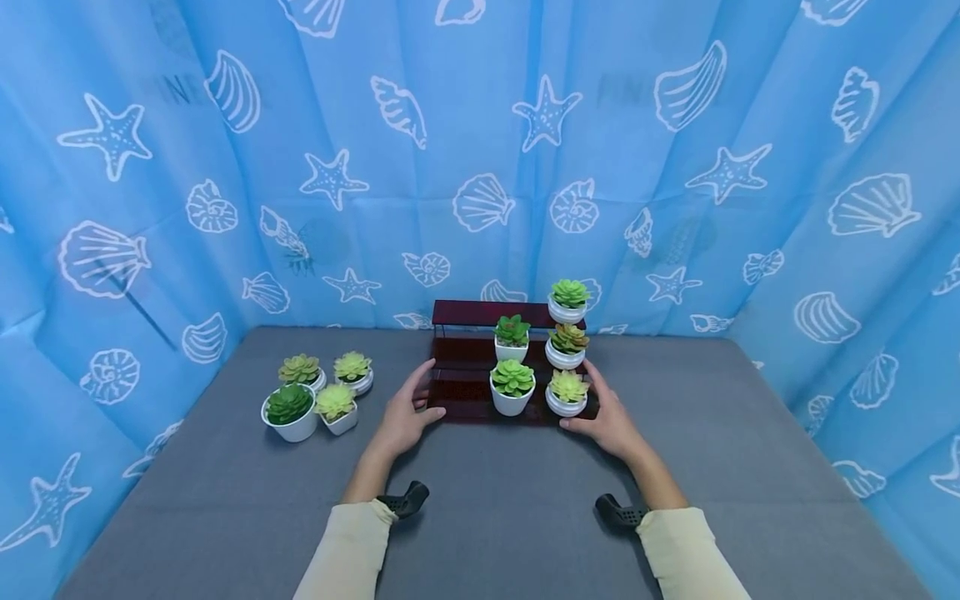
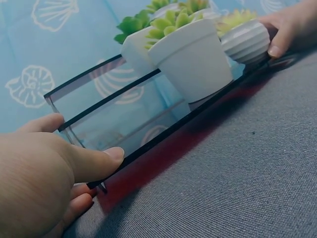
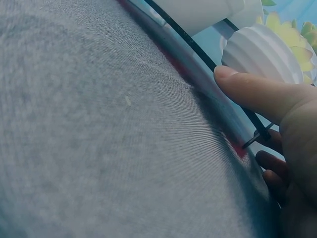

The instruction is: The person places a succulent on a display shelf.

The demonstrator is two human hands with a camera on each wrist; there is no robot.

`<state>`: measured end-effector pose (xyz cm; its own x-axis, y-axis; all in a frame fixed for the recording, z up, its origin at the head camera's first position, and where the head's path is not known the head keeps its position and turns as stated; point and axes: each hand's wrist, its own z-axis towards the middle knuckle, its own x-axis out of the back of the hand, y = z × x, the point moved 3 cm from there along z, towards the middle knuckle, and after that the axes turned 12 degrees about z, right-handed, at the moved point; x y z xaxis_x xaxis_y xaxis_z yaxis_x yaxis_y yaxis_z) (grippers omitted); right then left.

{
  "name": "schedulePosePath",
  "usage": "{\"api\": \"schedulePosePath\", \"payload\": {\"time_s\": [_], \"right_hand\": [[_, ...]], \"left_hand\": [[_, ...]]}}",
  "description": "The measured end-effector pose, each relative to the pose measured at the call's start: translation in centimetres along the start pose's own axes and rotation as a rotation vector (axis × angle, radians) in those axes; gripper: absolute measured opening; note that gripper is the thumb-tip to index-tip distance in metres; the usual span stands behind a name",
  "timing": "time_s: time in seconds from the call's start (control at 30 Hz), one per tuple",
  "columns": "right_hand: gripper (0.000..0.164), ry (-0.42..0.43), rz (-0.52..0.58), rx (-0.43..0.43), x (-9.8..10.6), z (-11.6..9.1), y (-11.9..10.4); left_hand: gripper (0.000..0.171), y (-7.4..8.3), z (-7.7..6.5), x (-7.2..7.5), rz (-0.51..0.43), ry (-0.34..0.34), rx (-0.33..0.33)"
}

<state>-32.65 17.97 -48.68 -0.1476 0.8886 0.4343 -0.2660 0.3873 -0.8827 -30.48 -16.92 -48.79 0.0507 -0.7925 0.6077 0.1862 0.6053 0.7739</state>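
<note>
A dark red, see-through three-tier display stand (image 1: pixel 472 313) stands near the back of the table. My left hand (image 1: pixel 402 419) grips its left end, thumb (image 2: pixel 101 161) on the bottom tier's front edge and fingers around the side. My right hand (image 1: pixel 613 423) holds the right end likewise, its thumb (image 3: pixel 247 87) beside a ribbed white pot (image 3: pixel 260 54). Artificial succulents in white pots fill the right column: a green one (image 1: pixel 567 302) on top, a reddish one (image 1: pixel 566 347) midway, a pale yellow one (image 1: pixel 567 393) below. Left of these sit a dark green succulent (image 1: pixel 512 337) and a bright green one (image 1: pixel 512 388).
Several more potted succulents (image 1: pixel 291 412) stand grouped on the grey table (image 1: pixel 495 508), left of my left hand. A blue curtain (image 1: pixel 480 167) with white shell and starfish prints hangs behind and along both sides. Black wrist mounts (image 1: pixel 405 500) sit at both cuffs.
</note>
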Motion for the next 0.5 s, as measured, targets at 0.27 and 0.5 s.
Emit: {"api": "schedulePosePath", "payload": {"time_s": [0.27,0.5], "right_hand": [[0.108,-0.008,-0.008,0.009,-0.1,0.2,0.0],[0.108,-0.014,-0.011,0.004,-0.2,0.1,-0.3]], "left_hand": [[0.080,0.4,-0.1,0.0,0.054,0.025,0.003],[0.076,1.6,-0.8,-0.2,0.166,0.116,0.045]]}}
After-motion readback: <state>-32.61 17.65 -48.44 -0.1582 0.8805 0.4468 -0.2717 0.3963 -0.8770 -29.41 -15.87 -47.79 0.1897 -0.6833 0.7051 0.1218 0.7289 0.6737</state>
